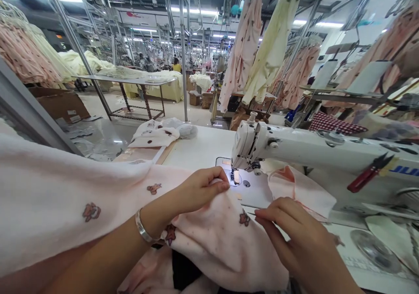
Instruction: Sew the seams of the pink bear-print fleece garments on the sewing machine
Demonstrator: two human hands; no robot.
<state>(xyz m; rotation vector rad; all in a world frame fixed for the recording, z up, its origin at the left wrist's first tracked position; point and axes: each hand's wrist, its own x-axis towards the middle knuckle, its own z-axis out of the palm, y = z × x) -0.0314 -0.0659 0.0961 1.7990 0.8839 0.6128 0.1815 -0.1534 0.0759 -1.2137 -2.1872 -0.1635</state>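
My left hand (209,187), with a silver bangle on the wrist, pinches the edge of a soft pale pink fabric (225,237) printed with small brown animal figures. It is just left of the lit needle and presser foot of a white sewing machine (294,148). My right hand (291,228) is closed, thumb and index fingertips together, close to the fabric's right edge; what lies between them is too small to make out. The fabric spreads left across the table and drapes toward me.
A folded pink piece (297,191) lies under the machine arm. Red-handled snips (369,172) rest against the machine. A white printed cloth (153,133) sits at the table's far left corner. Garments hang beyond, and thread cones (368,76) stand at the right.
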